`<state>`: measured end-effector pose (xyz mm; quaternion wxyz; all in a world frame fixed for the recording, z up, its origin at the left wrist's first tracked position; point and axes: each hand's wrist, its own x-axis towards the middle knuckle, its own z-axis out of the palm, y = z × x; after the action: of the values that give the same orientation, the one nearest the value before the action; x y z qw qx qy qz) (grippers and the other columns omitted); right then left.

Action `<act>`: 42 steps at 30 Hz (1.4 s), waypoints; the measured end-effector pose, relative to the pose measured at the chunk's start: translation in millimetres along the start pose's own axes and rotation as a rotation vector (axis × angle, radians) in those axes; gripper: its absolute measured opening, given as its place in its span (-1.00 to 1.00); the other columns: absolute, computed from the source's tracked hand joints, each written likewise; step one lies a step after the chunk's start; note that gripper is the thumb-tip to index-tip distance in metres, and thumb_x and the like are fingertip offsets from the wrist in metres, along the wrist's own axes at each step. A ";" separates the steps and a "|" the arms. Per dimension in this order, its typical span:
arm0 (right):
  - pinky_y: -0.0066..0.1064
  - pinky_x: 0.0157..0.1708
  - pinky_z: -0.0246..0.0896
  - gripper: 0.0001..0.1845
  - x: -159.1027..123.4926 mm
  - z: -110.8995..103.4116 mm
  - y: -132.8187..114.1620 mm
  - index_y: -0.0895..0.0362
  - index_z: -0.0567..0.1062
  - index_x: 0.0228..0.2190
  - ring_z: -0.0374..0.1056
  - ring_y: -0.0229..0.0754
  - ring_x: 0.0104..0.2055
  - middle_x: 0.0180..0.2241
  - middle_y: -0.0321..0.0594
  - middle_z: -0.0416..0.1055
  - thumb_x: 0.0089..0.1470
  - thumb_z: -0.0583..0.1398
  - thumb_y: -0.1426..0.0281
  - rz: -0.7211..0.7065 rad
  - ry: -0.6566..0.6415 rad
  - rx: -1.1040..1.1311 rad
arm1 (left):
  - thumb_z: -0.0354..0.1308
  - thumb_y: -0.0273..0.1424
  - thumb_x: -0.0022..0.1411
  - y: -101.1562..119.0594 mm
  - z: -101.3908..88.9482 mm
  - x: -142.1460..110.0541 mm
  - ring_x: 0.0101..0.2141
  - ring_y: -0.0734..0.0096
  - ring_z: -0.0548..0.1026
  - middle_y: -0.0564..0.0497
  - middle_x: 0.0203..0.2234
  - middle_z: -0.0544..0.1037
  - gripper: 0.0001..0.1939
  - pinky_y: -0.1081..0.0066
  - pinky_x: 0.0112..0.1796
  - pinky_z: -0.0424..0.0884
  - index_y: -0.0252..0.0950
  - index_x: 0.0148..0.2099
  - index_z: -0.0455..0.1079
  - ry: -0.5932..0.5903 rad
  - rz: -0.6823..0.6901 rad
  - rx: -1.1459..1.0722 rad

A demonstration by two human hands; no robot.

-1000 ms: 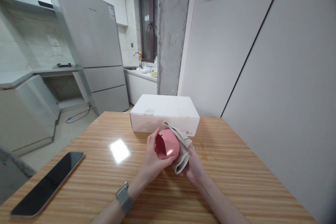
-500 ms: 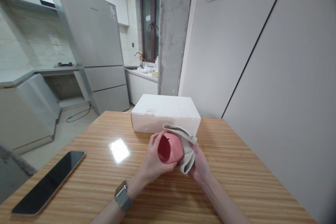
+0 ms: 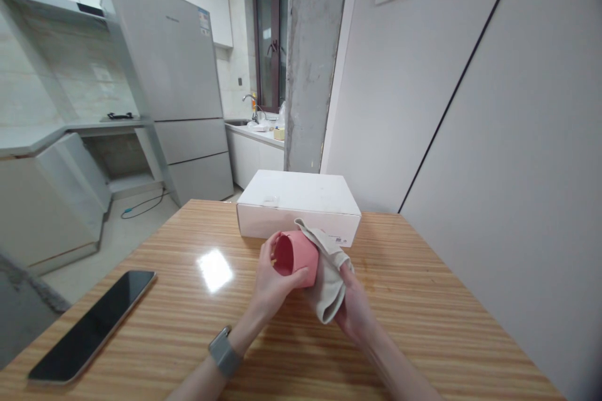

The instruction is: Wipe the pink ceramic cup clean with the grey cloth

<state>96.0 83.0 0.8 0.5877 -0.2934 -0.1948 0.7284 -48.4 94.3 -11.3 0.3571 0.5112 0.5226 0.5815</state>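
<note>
My left hand [image 3: 274, 279] is closed round a pink, hollow, faceted vessel [image 3: 305, 258] that looks like a small pot or cup. Its round opening faces left toward me, and one finger reaches in at the rim. A light grey cloth [image 3: 329, 285] is pressed against the far right side of the vessel. My right hand [image 3: 353, 304] grips this cloth, its thumb on top and the other fingers mostly hidden behind the folds. Both hands are above the wooden table, close in front of a white box.
The closed white box [image 3: 298, 194] sits at the table's far edge. A dark-screened phone [image 3: 94, 329] lies at the left on the striped wooden table [image 3: 423, 332]. A white wall panel [image 3: 508, 188] runs along the right side; a fridge [image 3: 169, 62] stands beyond the table.
The pink vessel has turned so its opening points further left, and it has shifted slightly left. The cloth has slid and spread along its right side with my right hand.
</note>
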 end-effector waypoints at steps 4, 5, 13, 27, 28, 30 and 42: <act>-0.13 0.08 0.19 -0.56 -17.3 -17.3 -27.1 0.11 0.50 -0.14 0.34 0.00 0.06 -0.11 -0.13 0.52 0.01 0.22 0.10 0.039 0.041 -0.036 | 0.35 -0.36 -0.16 -0.1 -6.7 7.6 0.01 0.13 0.37 -0.15 0.09 0.31 -0.17 0.20 -0.04 0.35 -0.22 0.18 0.15 0.052 -0.033 0.028; -0.12 0.07 0.20 -0.55 -24.6 -27.2 -36.3 0.11 0.50 -0.14 0.36 0.01 0.04 -0.12 -0.12 0.53 0.01 0.21 0.08 0.059 0.074 -0.060 | 0.35 -0.36 -0.16 -1.2 -7.4 8.5 0.00 0.14 0.37 -0.16 0.09 0.30 -0.18 0.20 -0.05 0.35 -0.23 0.18 0.16 0.050 -0.040 0.027; -0.13 0.00 0.28 -0.50 -89.0 -124.8 -100.6 0.14 0.56 -0.26 0.42 0.12 -0.05 -0.17 -0.04 0.54 -0.10 0.24 0.01 0.358 0.236 -0.384 | 0.38 -0.36 -0.21 -2.4 11.9 -3.5 -0.14 0.20 0.43 -0.16 0.06 0.35 -0.14 0.22 -0.12 0.37 -0.22 0.18 0.17 -0.040 -0.065 -0.027; -0.35 -0.47 0.34 -0.04 -97.2 -183.6 -135.3 0.04 0.02 0.20 0.45 -0.12 -0.46 -0.40 -0.32 0.45 -0.21 0.26 0.19 -0.171 0.248 -1.299 | 0.40 -0.25 -0.31 34.1 119.9 -14.8 -0.07 0.09 0.31 -0.08 -0.03 0.35 -0.16 0.15 -0.05 0.29 -0.18 0.09 0.23 -0.475 0.449 0.280; -0.36 -0.48 0.33 -0.08 -96.8 -182.9 -137.5 0.04 0.07 0.18 0.44 -0.14 -0.49 -0.41 -0.32 0.45 -0.21 0.26 0.19 -0.203 0.273 -1.330 | 0.39 -0.25 -0.31 34.6 129.5 -13.7 -0.07 0.07 0.31 -0.10 -0.03 0.35 -0.15 0.13 -0.04 0.28 -0.18 0.11 0.22 -0.514 0.468 0.318; -0.37 -0.50 0.31 -0.13 -96.2 -184.3 -141.5 0.05 0.14 0.15 0.41 -0.15 -0.52 -0.43 -0.33 0.44 -0.22 0.25 0.20 -0.256 0.302 -1.375 | 0.36 -0.25 -0.31 32.2 147.1 -11.6 -0.07 0.04 0.31 -0.13 -0.02 0.34 -0.12 0.10 -0.04 0.26 -0.19 0.13 0.20 -0.568 0.482 0.387; -0.22 -0.20 0.31 -0.25 -92.7 -212.7 -141.6 0.12 0.14 0.12 0.46 0.00 -0.28 -0.30 -0.15 0.49 -0.10 0.13 0.12 -0.363 0.345 -1.620 | 0.33 -0.12 -0.19 13.0 195.0 -6.0 0.04 -0.12 0.26 -0.21 0.14 0.24 -0.13 -0.03 0.02 0.20 -0.18 0.18 0.15 -0.564 0.507 0.521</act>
<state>353.4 13.1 -51.7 0.3251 -0.6950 -0.6082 0.2034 143.2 133.4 -13.3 0.1915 0.8340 0.3922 0.3376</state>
